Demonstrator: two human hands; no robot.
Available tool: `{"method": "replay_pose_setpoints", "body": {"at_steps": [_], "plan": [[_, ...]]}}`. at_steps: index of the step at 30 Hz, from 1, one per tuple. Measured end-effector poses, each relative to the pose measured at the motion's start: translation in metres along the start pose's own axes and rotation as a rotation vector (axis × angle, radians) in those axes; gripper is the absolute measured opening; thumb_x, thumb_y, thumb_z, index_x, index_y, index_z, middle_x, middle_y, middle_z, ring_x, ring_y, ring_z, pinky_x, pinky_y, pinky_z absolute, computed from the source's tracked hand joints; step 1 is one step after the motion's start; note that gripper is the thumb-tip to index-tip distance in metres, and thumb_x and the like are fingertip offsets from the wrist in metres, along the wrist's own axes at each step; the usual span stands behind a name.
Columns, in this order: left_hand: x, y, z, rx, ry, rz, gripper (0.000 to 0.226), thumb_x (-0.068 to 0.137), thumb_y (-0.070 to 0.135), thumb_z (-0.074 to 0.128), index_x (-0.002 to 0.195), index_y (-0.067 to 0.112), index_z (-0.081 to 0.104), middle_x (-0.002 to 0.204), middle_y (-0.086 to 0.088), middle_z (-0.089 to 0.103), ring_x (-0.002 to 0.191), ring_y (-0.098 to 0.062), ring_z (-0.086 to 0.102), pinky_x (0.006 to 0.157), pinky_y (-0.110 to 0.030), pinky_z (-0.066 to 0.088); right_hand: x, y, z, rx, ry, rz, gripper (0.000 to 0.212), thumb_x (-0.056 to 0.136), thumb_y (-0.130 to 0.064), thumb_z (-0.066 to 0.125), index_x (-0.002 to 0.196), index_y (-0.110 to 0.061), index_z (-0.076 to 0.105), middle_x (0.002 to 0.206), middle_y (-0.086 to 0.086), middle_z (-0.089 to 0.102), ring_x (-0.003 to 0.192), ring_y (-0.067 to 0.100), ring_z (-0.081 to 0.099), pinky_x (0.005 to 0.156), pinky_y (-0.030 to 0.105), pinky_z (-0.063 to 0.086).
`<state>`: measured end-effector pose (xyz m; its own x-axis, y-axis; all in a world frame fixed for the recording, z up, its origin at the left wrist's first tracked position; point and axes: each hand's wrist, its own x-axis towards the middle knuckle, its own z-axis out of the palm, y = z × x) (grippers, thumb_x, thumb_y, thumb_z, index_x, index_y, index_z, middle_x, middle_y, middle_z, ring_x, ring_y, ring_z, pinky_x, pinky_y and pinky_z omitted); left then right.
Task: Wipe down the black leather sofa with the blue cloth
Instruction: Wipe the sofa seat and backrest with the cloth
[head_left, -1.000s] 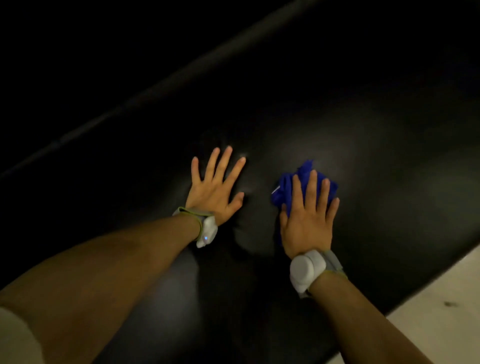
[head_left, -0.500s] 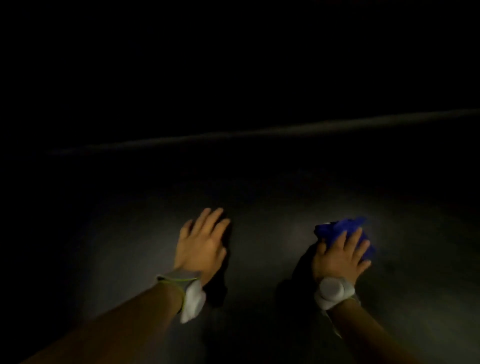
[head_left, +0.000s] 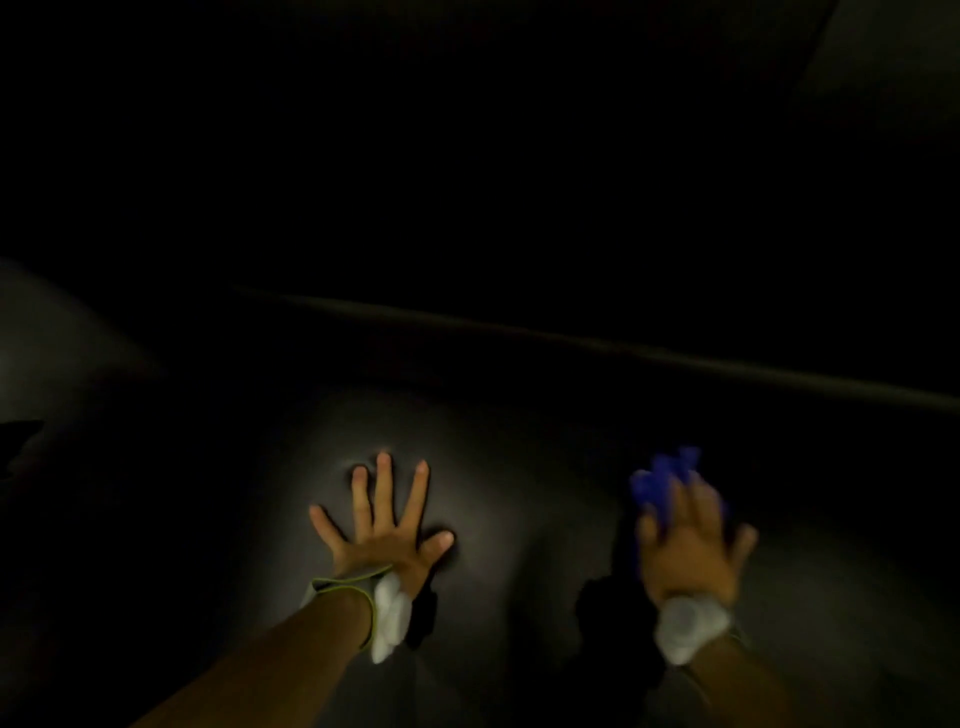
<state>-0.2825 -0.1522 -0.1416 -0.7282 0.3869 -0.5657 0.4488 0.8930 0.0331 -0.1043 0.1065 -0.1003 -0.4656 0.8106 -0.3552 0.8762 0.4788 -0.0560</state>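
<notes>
Around your hands almost everything is dark; white sensor bands (head_left: 392, 618) sit on both wrists. Your left hand (head_left: 387, 530) lies flat with fingers spread on the black leather sofa (head_left: 519, 493). Well to its right, your blurred right hand (head_left: 691, 551) presses the blue cloth (head_left: 662, 480) onto the seat with straight fingers; the bunched cloth pokes out beyond the fingertips.

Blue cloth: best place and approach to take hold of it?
Grip the bunched top of the blue cloth that sticks out past the right hand's fingers, coming from above. It lies crumpled on the sofa, so the raised folds give purchase; flat edges are hidden.
</notes>
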Motion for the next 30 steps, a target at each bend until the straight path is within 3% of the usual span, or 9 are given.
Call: {"method": "replay_pose_setpoints", "body": {"at_steps": [3,6,11,13,16,19,23,25,30], "plan": [[0.011,0.0,0.007,0.002,-0.026,-0.006,0.082,0.072,0.083,0.001,0.128,0.049,-0.049,0.139,0.004,-0.058,0.123,-0.027,-0.055,0.091,-0.075,-0.028,0.017,-0.003,-0.013,0.22,0.063,0.22,0.059,0.1,-0.03,0.043,0.155,-0.017,0.024,0.164,0.002,0.011,0.151,0.022,0.004,0.118,0.056,0.0],[0.015,-0.004,0.01,-0.022,-0.047,0.004,0.082,0.068,0.084,-0.005,0.128,0.049,-0.05,0.138,0.003,-0.06,0.119,-0.027,-0.061,0.086,-0.073,-0.035,0.014,-0.071,-0.002,0.169,-0.006,0.151,0.059,0.101,-0.029,0.042,0.154,-0.012,0.023,0.164,0.006,0.01,0.151,0.025,0.003,0.119,0.051,0.002],[0.022,-0.005,0.026,0.058,-0.01,-0.049,0.078,0.067,0.086,-0.003,0.126,0.056,-0.043,0.138,0.002,-0.06,0.121,-0.028,-0.061,0.086,-0.074,-0.035,-0.014,-0.165,0.037,0.009,-0.119,-0.777,0.064,0.095,-0.041,0.042,0.154,-0.031,0.022,0.163,-0.008,0.008,0.151,0.014,-0.001,0.12,0.048,-0.007],[0.023,-0.004,0.033,0.058,0.019,-0.081,0.081,0.062,0.088,-0.011,0.126,0.053,-0.047,0.141,0.002,-0.057,0.127,-0.029,-0.056,0.09,-0.075,-0.032,-0.011,-0.152,0.031,0.0,-0.191,-0.962,0.062,0.094,-0.039,0.045,0.153,-0.032,0.027,0.162,-0.011,0.01,0.15,0.009,-0.002,0.12,0.044,-0.011],[0.027,-0.009,0.035,0.023,0.037,-0.077,0.087,0.061,0.089,-0.016,0.133,0.05,-0.044,0.144,0.005,-0.053,0.134,-0.029,-0.047,0.091,-0.073,-0.034,0.015,-0.098,0.019,-0.068,-0.051,-0.777,0.06,0.097,-0.041,0.042,0.153,-0.039,0.02,0.162,-0.015,0.007,0.148,0.004,-0.004,0.121,0.046,-0.006],[0.025,-0.01,0.037,0.031,0.056,-0.086,0.087,0.064,0.089,-0.014,0.137,0.05,-0.039,0.147,0.004,-0.05,0.136,-0.029,-0.044,0.092,-0.075,-0.031,0.032,-0.041,0.004,0.08,0.056,-0.193,0.061,0.098,-0.037,0.044,0.154,-0.038,0.018,0.163,-0.012,0.009,0.15,0.009,0.004,0.119,0.054,-0.003],[0.016,-0.003,0.028,-0.012,0.043,-0.071,0.086,0.07,0.087,-0.01,0.141,0.046,-0.037,0.154,0.001,-0.041,0.143,-0.03,-0.029,0.097,-0.072,-0.03,0.033,-0.067,0.011,0.135,0.028,0.114,0.062,0.099,-0.036,0.041,0.155,-0.023,0.02,0.164,-0.004,0.006,0.151,0.017,0.001,0.118,0.058,0.0],[0.02,-0.005,0.026,0.01,0.071,-0.087,0.085,0.067,0.085,-0.009,0.135,0.047,-0.044,0.148,0.003,-0.05,0.138,-0.029,-0.041,0.096,-0.073,-0.03,0.017,-0.097,0.025,0.121,0.022,-0.052,0.064,0.098,-0.037,0.042,0.155,-0.021,0.021,0.164,-0.002,0.009,0.151,0.017,0.003,0.12,0.053,-0.002],[0.012,0.0,0.016,-0.004,0.062,-0.05,0.086,0.069,0.086,-0.002,0.13,0.047,-0.049,0.143,0.004,-0.055,0.134,-0.027,-0.048,0.097,-0.072,-0.029,-0.038,-0.117,0.043,-0.122,0.016,-0.961,0.066,0.085,-0.044,0.04,0.148,-0.026,0.04,0.159,0.0,0.027,0.148,0.02,0.024,0.121,0.052,0.009]]}}
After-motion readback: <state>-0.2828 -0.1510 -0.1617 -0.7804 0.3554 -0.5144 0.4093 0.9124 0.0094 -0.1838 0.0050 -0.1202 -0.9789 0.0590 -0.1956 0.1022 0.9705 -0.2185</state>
